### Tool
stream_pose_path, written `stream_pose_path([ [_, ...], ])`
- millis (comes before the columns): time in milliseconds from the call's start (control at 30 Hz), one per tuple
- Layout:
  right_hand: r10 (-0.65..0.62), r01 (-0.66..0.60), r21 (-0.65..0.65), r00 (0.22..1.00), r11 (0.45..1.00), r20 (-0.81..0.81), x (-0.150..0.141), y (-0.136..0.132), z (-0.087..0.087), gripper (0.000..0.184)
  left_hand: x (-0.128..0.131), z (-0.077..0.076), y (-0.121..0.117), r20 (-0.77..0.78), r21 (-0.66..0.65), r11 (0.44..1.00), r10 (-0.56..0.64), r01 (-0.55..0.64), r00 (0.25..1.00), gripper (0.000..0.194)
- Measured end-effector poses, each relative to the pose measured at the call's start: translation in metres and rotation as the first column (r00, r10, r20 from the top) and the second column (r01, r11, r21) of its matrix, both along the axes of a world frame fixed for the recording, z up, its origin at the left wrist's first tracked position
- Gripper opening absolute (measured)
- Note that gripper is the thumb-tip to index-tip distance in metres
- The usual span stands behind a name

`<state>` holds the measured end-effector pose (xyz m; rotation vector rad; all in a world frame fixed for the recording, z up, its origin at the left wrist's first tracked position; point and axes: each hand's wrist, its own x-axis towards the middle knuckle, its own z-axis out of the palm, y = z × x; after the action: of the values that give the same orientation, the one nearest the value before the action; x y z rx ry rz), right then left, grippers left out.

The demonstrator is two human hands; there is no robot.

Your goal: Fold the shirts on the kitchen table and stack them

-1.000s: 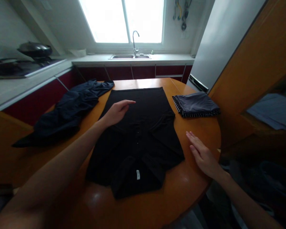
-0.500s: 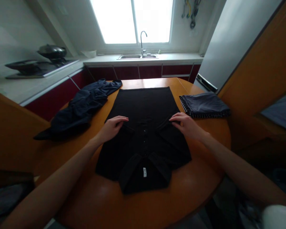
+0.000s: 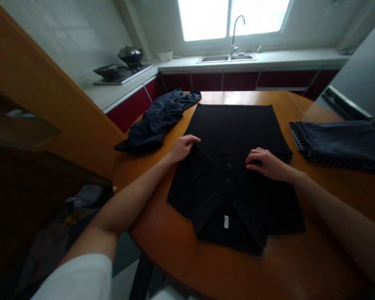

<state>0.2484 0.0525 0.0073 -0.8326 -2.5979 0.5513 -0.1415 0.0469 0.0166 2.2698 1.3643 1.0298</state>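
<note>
A black polo shirt (image 3: 237,125) lies spread front up, its collar (image 3: 208,212) towards me and its hem at the far side. A white label (image 3: 226,221) shows inside the neck. My left hand (image 3: 183,148) is at the shirt's left side by the left sleeve's cuff, fingers bent together on the fabric. My right hand (image 3: 265,163) is right of the button placket (image 3: 228,175), its fingers curled in a pinch on the shirt. Dark cloth and shadow hide exactly how much fabric each hand grips.
A crumpled dark blue garment (image 3: 159,121) lies left on the wooden table (image 3: 175,258). A folded blue-grey cloth (image 3: 346,141) with a patterned edge is at the right. Behind stand a sink (image 3: 214,59) and a stove with a pot (image 3: 130,55). An orange-brown panel (image 3: 68,104) rises at the left.
The view has turned left, so everything appears further right. My right hand has moved inward over the shirt towards the placket. My left hand remains by the left sleeve.
</note>
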Motion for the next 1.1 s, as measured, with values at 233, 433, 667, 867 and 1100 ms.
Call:
stream_pose_path([
  [233,0.008,-0.011,0.033,0.998,0.999,0.062,-0.001,0.004,-0.009,0.014,0.004,-0.011,-0.002,-0.037,-0.035,0.999,-0.039,0.038,0.999,0.031],
  [433,-0.012,0.005,0.076,0.996,0.997,0.093,-0.005,-0.005,0.003,0.009,0.012,-0.005,-0.007,-0.228,-0.03,0.999,-0.018,0.011,0.973,0.031],
  [667,-0.109,0.097,0.194,0.993,0.976,0.049,-0.016,-0.014,0.002,0.012,0.046,-0.001,-0.029,-0.391,-0.039,0.99,-0.137,0.133,0.91,0.046],
  [867,-0.213,0.202,0.244,0.977,0.948,0.02,-0.023,-0.021,0.0,0.019,0.056,-0.006,-0.034,-0.476,-0.141,0.975,-0.218,0.171,0.852,0.051],
  [1100,-0.556,0.561,0.234,0.826,0.794,-0.091,0.005,-0.006,0.004,0.053,0.05,-0.007,-0.03,-0.446,-0.16,0.973,-0.222,0.166,0.867,0.054],
])
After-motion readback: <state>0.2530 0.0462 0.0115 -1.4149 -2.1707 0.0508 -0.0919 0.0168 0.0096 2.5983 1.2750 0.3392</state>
